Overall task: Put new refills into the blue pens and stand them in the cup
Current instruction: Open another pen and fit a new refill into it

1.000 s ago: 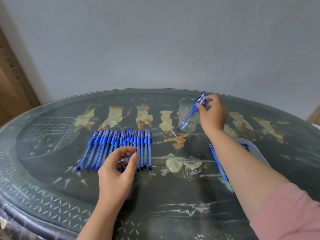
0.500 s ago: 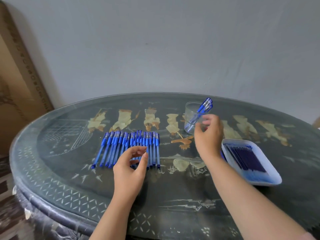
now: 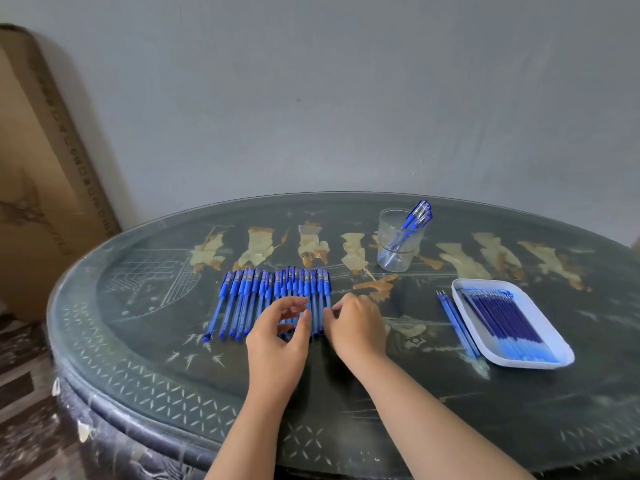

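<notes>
A row of several blue capped pens (image 3: pixel 249 299) lies side by side on the dark round table (image 3: pixel 398 417). My left hand (image 3: pixel 277 344) hovers over the near right part of the row, fingers spread and curled, holding nothing. My right hand (image 3: pixel 356 327) rests at the row's right end with its fingertips on the last pen; whether it grips the pen is hidden. The clear cup (image 3: pixel 388 244) stands at the back right, and a few blue pens (image 3: pixel 417 214) lean inside it. The white tray (image 3: pixel 512 364) at the right holds several blue refills (image 3: pixel 505 317).
Two loose refills (image 3: pixel 453 320) lie on the table just left of the tray. A tall cardboard box (image 3: pixel 41 188) leans against the wall at the left. The table's rim curves close in front of me, and a grey wall stands right behind it.
My right hand has let go of the pen at the cup and come back left to the right end of the row. My left hand has stayed over the row.
</notes>
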Available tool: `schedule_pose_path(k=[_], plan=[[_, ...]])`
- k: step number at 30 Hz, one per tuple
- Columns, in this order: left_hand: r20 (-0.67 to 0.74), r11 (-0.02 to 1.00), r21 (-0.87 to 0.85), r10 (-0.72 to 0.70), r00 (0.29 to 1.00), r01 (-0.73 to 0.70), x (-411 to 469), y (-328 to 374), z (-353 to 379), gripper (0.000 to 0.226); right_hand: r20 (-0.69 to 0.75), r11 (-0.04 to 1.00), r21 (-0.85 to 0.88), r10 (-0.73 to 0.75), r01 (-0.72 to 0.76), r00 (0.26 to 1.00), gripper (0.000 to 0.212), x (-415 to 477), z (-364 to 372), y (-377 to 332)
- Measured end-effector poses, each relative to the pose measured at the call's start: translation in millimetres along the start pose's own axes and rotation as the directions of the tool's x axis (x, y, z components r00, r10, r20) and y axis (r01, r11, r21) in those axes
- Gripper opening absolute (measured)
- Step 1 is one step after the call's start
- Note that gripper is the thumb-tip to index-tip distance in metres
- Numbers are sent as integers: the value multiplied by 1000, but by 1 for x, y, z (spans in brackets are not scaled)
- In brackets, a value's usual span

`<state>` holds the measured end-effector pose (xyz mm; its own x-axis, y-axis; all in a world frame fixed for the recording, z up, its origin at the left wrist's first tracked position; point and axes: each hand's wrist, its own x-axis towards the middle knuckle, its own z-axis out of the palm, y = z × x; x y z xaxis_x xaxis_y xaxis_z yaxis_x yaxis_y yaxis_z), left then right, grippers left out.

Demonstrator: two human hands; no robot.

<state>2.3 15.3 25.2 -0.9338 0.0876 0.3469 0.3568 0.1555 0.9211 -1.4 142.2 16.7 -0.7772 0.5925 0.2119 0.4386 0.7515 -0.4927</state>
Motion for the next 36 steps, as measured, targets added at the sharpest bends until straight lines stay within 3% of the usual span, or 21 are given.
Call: schedule_pose_path(k=[5,13,17,19,24,29,36], plan=[[3,1000,1,8,1000,-8,0,-2,0,20,4,995,-17,96,-96,995,24,5,10,-6],[6,1000,16,0,1000,-1,1,-1,-1,19,-18,978,152,146,-141,989,20,11,-2,12],[23,996,76,55,998,-57,0,-1,0,20,-84,989,145,-9,21,996,14,1,-36,43],[62,977,154,142,988,-150,-1,-2,1,24,-98,986,129,-95,108,991,6,-6,-52,64],[314,894,263,277,908,-364,-7,-1,12,51,3,949,179,-266,261,964,10,-24,-78,105],[438,875,215,309,844,-433,-7,0,20,27,24,923,209,-335,323,942,11,-33,-72,114],[493,879,208,284,822,-428,-8,-2,27,24,-18,882,163,-446,443,895,27,-41,-60,108]])
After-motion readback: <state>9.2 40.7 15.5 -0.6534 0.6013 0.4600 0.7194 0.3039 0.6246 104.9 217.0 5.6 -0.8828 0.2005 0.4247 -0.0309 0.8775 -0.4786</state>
